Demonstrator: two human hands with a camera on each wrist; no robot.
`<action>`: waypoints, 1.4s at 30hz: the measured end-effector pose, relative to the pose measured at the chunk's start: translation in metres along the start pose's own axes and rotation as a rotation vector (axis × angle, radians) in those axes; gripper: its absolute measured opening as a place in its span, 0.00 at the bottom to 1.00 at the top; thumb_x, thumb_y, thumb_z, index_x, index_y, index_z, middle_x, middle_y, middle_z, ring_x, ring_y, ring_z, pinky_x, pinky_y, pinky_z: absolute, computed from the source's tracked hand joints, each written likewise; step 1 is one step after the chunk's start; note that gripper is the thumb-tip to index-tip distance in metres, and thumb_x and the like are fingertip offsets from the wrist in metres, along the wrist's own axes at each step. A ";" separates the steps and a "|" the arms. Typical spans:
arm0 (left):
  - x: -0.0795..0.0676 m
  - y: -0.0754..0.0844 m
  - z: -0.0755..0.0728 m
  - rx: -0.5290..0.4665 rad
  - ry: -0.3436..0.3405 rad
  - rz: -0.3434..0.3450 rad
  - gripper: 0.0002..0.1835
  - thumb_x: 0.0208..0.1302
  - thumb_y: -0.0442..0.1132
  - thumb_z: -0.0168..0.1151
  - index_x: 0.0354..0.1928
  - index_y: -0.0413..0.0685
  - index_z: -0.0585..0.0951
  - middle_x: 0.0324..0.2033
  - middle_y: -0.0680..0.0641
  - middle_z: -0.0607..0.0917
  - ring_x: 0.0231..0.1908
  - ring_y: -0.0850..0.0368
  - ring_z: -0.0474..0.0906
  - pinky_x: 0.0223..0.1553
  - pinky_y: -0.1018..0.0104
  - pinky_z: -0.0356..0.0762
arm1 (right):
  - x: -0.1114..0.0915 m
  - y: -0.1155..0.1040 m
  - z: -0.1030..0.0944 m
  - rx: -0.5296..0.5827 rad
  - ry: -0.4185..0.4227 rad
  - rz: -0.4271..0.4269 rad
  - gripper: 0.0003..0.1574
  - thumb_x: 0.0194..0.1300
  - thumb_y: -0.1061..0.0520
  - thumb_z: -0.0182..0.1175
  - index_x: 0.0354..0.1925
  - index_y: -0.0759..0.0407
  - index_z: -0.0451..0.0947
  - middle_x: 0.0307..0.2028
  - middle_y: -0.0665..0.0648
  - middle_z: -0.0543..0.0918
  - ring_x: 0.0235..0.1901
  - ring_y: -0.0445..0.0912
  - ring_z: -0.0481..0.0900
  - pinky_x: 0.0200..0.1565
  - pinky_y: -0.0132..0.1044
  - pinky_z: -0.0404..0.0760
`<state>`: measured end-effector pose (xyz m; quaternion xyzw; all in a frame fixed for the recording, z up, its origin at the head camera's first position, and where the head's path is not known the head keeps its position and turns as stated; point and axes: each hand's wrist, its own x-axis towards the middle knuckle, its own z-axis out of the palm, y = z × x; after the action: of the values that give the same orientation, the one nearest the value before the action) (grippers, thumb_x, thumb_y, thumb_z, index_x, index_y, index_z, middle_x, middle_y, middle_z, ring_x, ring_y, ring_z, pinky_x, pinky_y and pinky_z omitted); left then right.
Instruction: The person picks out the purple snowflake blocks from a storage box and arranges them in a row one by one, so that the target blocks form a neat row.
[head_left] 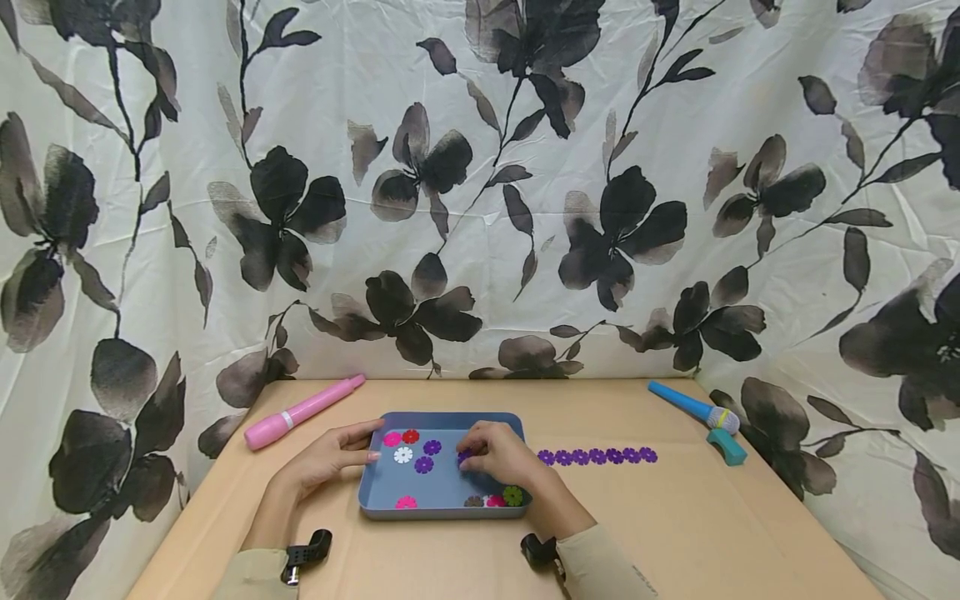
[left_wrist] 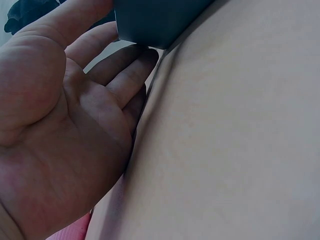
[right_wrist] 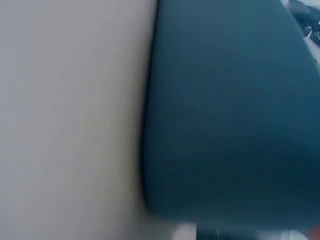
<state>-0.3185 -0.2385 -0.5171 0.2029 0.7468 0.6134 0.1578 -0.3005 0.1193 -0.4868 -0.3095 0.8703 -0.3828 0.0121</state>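
Observation:
My left hand (head_left: pixel 322 457) is at the left side of a blue-grey tray (head_left: pixel 442 513), its thumb and index finger on the rim. The left wrist view shows the left hand's (left_wrist: pixel 75 110) other fingers bent beside the tray's corner (left_wrist: pixel 150 22). Inside the tray, my right hand (head_left: pixel 498 454) pinches a purple flower-shaped piece (head_left: pixel 463 456), partly hidden by the fingers. More flower pieces lie in the tray: two purple pieces (head_left: pixel 423 465), a white piece (head_left: pixel 403 455), a red piece (head_left: pixel 410 436), and pink, brown and green ones. The right wrist view holds mostly the tray's blurred outer wall (right_wrist: pixel 230 110).
A row of several purple flower pieces (head_left: pixel 597 457) runs along the table (head_left: pixel 675 533) right of the tray. A pink marker-like stick (head_left: pixel 300 414) lies back left. At back right are a blue toy microphone (head_left: pixel 690 405) and a teal block (head_left: pixel 726 447). A floral curtain (head_left: pixel 510 250) hangs behind.

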 end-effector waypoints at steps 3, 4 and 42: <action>0.000 0.000 0.000 0.000 0.003 -0.004 0.40 0.70 0.37 0.68 0.79 0.38 0.62 0.79 0.33 0.58 0.79 0.33 0.54 0.62 0.81 0.72 | -0.002 0.004 -0.009 0.015 0.060 -0.004 0.13 0.65 0.60 0.73 0.48 0.60 0.90 0.44 0.50 0.86 0.40 0.41 0.80 0.41 0.29 0.82; -0.001 -0.001 0.000 -0.001 0.003 -0.005 0.40 0.70 0.37 0.68 0.79 0.38 0.62 0.79 0.33 0.58 0.79 0.34 0.54 0.62 0.81 0.72 | -0.002 0.005 -0.012 0.022 0.078 -0.010 0.13 0.65 0.61 0.73 0.48 0.60 0.90 0.44 0.51 0.86 0.40 0.41 0.80 0.42 0.29 0.83; -0.002 0.001 -0.001 0.030 0.011 -0.013 0.38 0.71 0.38 0.68 0.79 0.41 0.64 0.80 0.35 0.59 0.79 0.35 0.54 0.63 0.81 0.71 | -0.091 0.089 -0.119 0.013 0.360 0.198 0.17 0.64 0.64 0.72 0.52 0.65 0.87 0.48 0.59 0.87 0.43 0.47 0.86 0.43 0.28 0.86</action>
<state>-0.3174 -0.2401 -0.5162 0.1970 0.7582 0.6021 0.1544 -0.3054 0.2935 -0.4824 -0.1490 0.8821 -0.4345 -0.1039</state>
